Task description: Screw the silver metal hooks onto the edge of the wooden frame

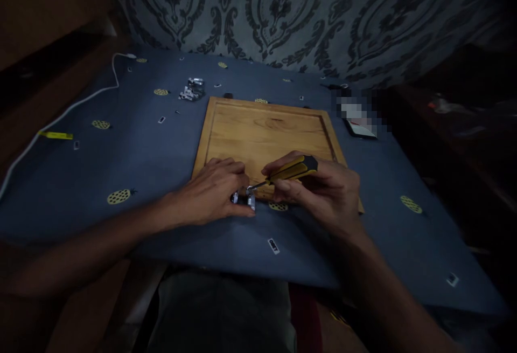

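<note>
A wooden panel (266, 132) with a raised frame lies flat on the blue cloth. At its near edge sits a shiny metal hinge (251, 201), partly hidden by my left hand (220, 191), whose thumb and fingers close around it. My right hand (323, 191) grips a yellow and black screwdriver (293, 170), tilted down to the left. The screwdriver's tip meets the hinge close to the left fingertips. Whether a screw sits under the tip is too small to tell.
Several metal hinges (191, 90) lie beyond the panel's left corner, with a small screw (177, 112) nearby. A white cable (72, 106) runs along the left side, beside a yellow strip (56, 136). A partly blurred flat object (365, 126) lies at the right. A patterned wall (283, 8) stands behind.
</note>
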Motion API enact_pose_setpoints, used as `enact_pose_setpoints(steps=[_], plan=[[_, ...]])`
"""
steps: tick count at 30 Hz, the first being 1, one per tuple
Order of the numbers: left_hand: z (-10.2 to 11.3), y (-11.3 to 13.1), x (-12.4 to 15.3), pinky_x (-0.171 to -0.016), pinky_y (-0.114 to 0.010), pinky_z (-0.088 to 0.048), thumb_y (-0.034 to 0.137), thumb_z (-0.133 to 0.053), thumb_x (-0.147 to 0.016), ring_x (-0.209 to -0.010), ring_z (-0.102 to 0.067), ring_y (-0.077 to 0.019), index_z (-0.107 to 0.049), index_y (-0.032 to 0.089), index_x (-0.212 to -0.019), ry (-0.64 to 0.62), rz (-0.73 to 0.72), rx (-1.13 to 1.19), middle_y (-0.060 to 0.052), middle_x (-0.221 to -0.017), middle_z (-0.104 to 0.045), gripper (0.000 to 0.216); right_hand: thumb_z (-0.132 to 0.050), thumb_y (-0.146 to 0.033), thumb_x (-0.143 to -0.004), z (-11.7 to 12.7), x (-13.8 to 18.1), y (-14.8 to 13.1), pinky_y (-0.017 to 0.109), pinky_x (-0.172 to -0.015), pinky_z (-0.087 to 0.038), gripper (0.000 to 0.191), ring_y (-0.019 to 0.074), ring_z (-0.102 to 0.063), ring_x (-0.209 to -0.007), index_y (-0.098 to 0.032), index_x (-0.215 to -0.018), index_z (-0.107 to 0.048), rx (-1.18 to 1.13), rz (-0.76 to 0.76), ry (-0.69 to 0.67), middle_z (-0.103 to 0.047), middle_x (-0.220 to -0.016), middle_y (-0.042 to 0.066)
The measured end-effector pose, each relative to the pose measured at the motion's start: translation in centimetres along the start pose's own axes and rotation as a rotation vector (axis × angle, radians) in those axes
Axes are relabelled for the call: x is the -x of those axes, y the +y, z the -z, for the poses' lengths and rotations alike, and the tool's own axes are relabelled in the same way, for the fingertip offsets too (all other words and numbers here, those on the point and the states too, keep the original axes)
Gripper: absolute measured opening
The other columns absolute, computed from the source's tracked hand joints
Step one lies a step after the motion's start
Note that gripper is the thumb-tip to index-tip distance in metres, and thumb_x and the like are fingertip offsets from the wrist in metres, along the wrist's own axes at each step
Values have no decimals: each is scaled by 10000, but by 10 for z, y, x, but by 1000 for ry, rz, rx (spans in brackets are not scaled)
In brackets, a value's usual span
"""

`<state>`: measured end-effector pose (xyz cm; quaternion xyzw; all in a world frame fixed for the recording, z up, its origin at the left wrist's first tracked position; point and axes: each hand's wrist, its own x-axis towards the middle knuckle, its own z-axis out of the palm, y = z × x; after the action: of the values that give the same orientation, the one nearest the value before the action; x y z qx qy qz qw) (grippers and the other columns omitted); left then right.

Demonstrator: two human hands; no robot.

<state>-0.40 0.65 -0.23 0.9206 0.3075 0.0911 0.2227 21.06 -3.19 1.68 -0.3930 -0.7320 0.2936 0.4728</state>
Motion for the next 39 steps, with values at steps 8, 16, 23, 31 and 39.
enact_pose_setpoints(steps=[8,16,23,31,39], plan=[[-1,0,1,-901,-386,-427,510,-782,-875,-1015,-606,-258,-713,172,-1056,28,-20,-6,-54,-1019,-636,390,-816,-394,-869,-4,3,8,290,-548,-516,172,165,-676,-606,-245,-811,-752,190,58,134,-722,-708,-11],[0,1,0,-865,-361,-412,495,-793,-870,-944,-590,-234,-721,166,-1013,31,-15,-6,-45,-970,-622,366,-839,-408,-843,-10,6,11,293,-562,-510,263,167,-665,-626,-234,-726,-681,239,99,191,-667,-654,-21],[-2,-2,1,-901,-369,-419,512,-791,-863,-993,-600,-239,-716,173,-1071,44,-34,19,-44,-1012,-642,405,-801,-469,-873,-15,5,10,242,-402,-521,233,113,-629,-509,-246,-856,-733,-22,87,539,-706,-766,-18],[0,0,1,-907,-379,-428,489,-793,-873,-992,-600,-239,-722,189,-1075,44,-39,19,-40,-1007,-636,369,-774,-459,-903,-15,8,8,271,-469,-533,220,121,-623,-537,-257,-834,-719,77,-17,371,-697,-762,-7],[3,3,-1,-922,-407,-438,506,-790,-870,-1032,-607,-266,-716,163,-1029,1,-2,-14,-61,-1032,-640,385,-778,-470,-891,-16,12,14,316,-501,-550,220,158,-636,-559,-266,-835,-717,134,-61,303,-695,-757,2]])
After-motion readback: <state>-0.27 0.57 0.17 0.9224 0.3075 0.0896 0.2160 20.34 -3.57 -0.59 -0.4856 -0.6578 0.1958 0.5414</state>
